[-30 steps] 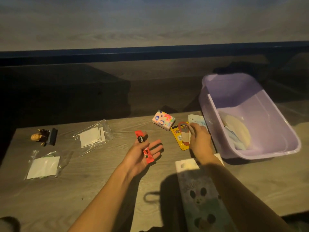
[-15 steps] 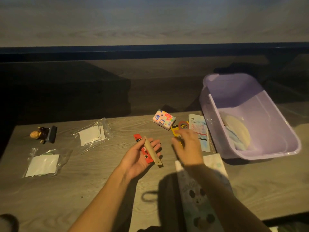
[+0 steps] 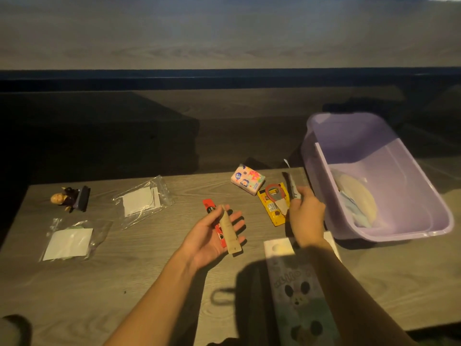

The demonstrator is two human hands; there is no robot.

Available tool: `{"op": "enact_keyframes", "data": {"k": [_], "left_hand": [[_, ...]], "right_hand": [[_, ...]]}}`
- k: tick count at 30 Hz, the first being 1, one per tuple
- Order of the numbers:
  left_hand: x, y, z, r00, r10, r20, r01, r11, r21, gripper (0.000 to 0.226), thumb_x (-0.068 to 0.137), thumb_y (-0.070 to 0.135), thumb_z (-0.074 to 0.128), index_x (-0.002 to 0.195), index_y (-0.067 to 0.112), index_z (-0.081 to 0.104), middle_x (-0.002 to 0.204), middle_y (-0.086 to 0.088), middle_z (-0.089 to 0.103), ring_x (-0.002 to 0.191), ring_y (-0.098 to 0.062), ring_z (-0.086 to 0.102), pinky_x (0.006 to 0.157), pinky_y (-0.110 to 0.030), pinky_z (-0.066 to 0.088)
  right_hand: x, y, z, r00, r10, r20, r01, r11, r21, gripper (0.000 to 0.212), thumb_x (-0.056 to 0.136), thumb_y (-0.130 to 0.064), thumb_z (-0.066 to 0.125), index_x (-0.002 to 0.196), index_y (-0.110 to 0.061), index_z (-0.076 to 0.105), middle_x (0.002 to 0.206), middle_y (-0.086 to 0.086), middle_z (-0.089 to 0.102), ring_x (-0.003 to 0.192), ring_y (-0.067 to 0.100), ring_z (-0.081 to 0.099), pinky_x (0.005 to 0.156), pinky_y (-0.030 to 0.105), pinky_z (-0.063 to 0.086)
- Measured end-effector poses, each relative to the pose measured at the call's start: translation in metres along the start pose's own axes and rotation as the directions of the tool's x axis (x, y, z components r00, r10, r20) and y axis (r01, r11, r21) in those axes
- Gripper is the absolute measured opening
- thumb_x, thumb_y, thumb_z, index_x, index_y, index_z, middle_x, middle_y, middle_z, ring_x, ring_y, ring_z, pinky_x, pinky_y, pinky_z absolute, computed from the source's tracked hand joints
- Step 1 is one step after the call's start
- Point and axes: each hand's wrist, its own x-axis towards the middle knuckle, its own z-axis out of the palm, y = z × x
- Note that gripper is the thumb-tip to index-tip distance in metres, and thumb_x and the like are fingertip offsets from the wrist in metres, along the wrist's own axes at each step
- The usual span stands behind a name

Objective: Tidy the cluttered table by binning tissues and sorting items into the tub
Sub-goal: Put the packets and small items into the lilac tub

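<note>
Head view: the left hand point(image 3: 212, 233) lies palm up at the centre of the frame, its fingers point(image 3: 235, 222) spread loose, with a red sachet point(image 3: 214, 222) and a beige stick packet point(image 3: 230, 233) resting across the palm, not clenched. The right hand point(image 3: 305, 216), just right of centre, pinches a printed paper slip point(image 3: 290, 186) that stands nearly on edge above the counter point(image 3: 124, 275). Just left of that hand a yellow packet point(image 3: 270, 208) lies flat with a red ring point(image 3: 273, 193) on it, and a flowered tissue pack point(image 3: 247, 179) sits above it near the far edge. The lilac tub point(image 3: 379, 156) fills the right side, tilted, holding a pale round item and some papers. At left lie two clear zip bags point(image 3: 142, 201) point(image 3: 72, 239) and a small figurine point(image 3: 68, 198). A panda-printed card point(image 3: 296, 285) lies under the right forearm.
</note>
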Motion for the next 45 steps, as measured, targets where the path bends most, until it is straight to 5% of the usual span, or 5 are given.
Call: {"op": "enact_keyframes", "data": {"k": [8, 14, 26, 35, 45], "left_hand": [[-0.001, -0.008, 0.009, 0.999, 0.034, -0.017, -0.034, 0.999, -0.011, 0.049, 0.075, 0.030, 0.060, 0.119, 0.009, 0.057, 0.098, -0.016, 0.067, 0.094, -0.028, 0.062, 0.094, -0.045, 0.044], [-0.013, -0.003, -0.008, 0.992, -0.003, -0.129, -0.006, 0.998, -0.064, 0.022, 0.092, 0.017, 0.047, 0.107, 0.009, 0.061, 0.098, -0.020, 0.071, 0.097, -0.033, 0.065, 0.099, -0.055, 0.040], [-0.013, -0.006, -0.003, 0.997, -0.026, -0.069, 0.023, 0.999, -0.044, 0.029, 0.070, 0.028, 0.065, 0.092, 0.011, 0.072, 0.108, -0.018, 0.067, 0.108, -0.034, 0.059, 0.095, -0.052, 0.043], [-0.015, -0.011, 0.001, 0.994, 0.071, -0.080, -0.082, 0.986, -0.148, 0.048, 0.083, 0.047, 0.050, 0.089, 0.007, 0.076, 0.091, -0.015, 0.071, 0.096, -0.027, 0.061, 0.095, -0.041, 0.045], [-0.019, -0.005, -0.013, 0.987, 0.046, -0.156, -0.063, 0.992, -0.110, 0.023, 0.091, 0.024, 0.050, 0.102, 0.010, 0.063, 0.098, -0.015, 0.064, 0.093, -0.029, 0.061, 0.088, -0.048, 0.047]], "right_hand": [[-0.083, -0.013, 0.034, 0.694, -0.429, 0.578, 0.515, 0.857, 0.018, 0.031, 0.089, -0.032, 0.051, 0.116, -0.019, 0.060, 0.123, 0.003, 0.060, 0.110, 0.019, 0.056, 0.098, 0.038, 0.047], [0.004, 0.017, 0.047, 0.966, -0.222, 0.137, 0.251, 0.931, -0.266, 0.046, 0.085, -0.007, 0.060, 0.129, -0.018, 0.050, 0.141, 0.006, 0.045, 0.128, 0.026, 0.042, 0.105, 0.041, 0.041], [-0.027, 0.007, 0.040, 0.980, -0.189, 0.061, 0.175, 0.967, 0.185, 0.013, 0.091, -0.014, 0.056, 0.101, -0.011, 0.064, 0.109, 0.007, 0.056, 0.094, 0.016, 0.058, 0.081, 0.029, 0.052], [-0.097, -0.017, 0.062, 0.726, -0.498, 0.475, 0.560, 0.828, 0.011, 0.043, 0.088, -0.026, 0.052, 0.130, -0.017, 0.051, 0.117, 0.010, 0.059, 0.109, 0.024, 0.053, 0.100, 0.038, 0.040], [0.001, 0.022, 0.050, 0.963, -0.060, 0.262, 0.163, 0.906, -0.391, 0.066, 0.086, -0.033, 0.062, 0.142, -0.021, 0.030, 0.153, 0.011, 0.024, 0.140, 0.033, 0.022, 0.114, 0.050, 0.025]]}}
